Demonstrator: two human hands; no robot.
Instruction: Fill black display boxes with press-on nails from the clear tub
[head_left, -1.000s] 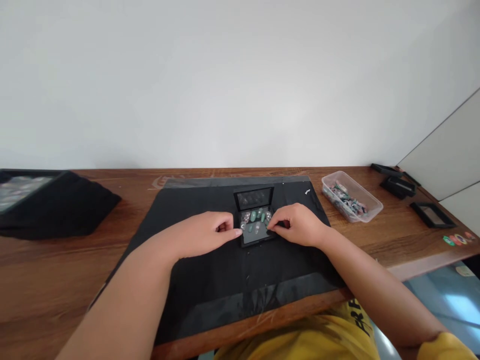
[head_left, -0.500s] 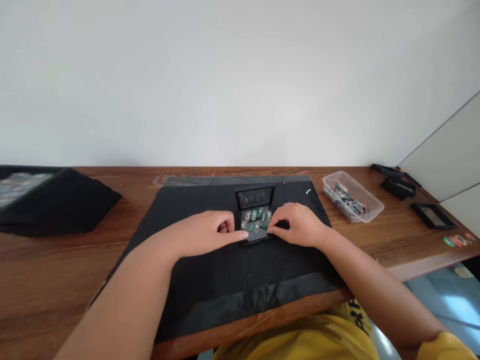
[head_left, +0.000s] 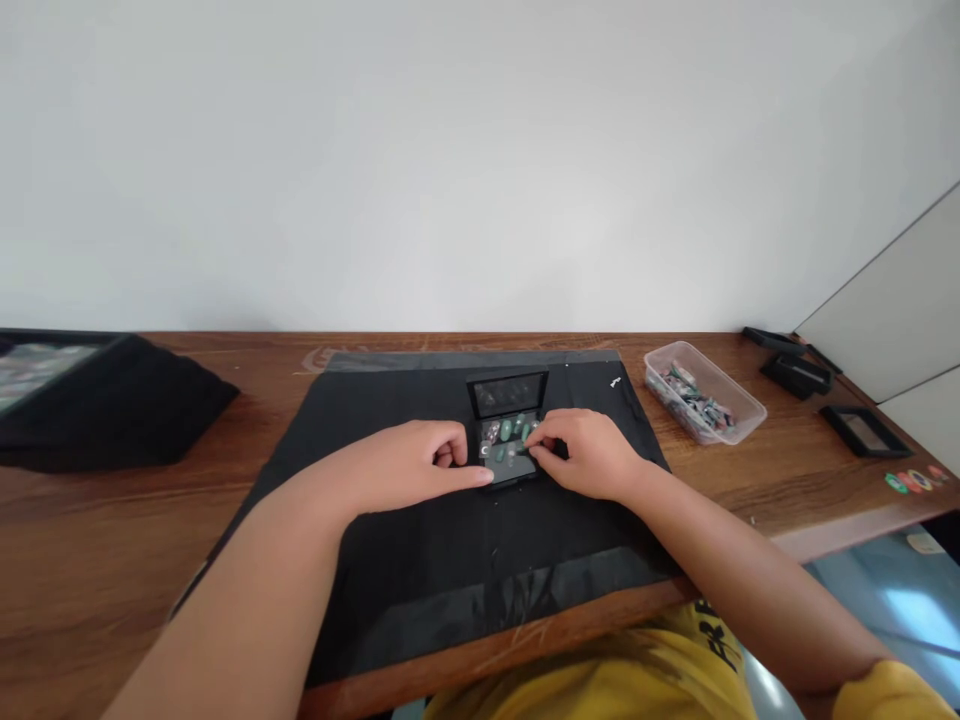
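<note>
Right hand [head_left: 589, 455] shifted inward | left hand [head_left: 420, 465] steadies glossy black case [head_left: 508, 420]

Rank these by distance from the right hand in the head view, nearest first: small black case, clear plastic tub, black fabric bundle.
From the right hand:
1. Small black case: at the hand's fingers, mid-mat, lid raised.
2. Clear plastic tub: off the mat's right edge, up and to the right.
3. Black fabric bundle: far left on the desk, past the left hand.
</note>
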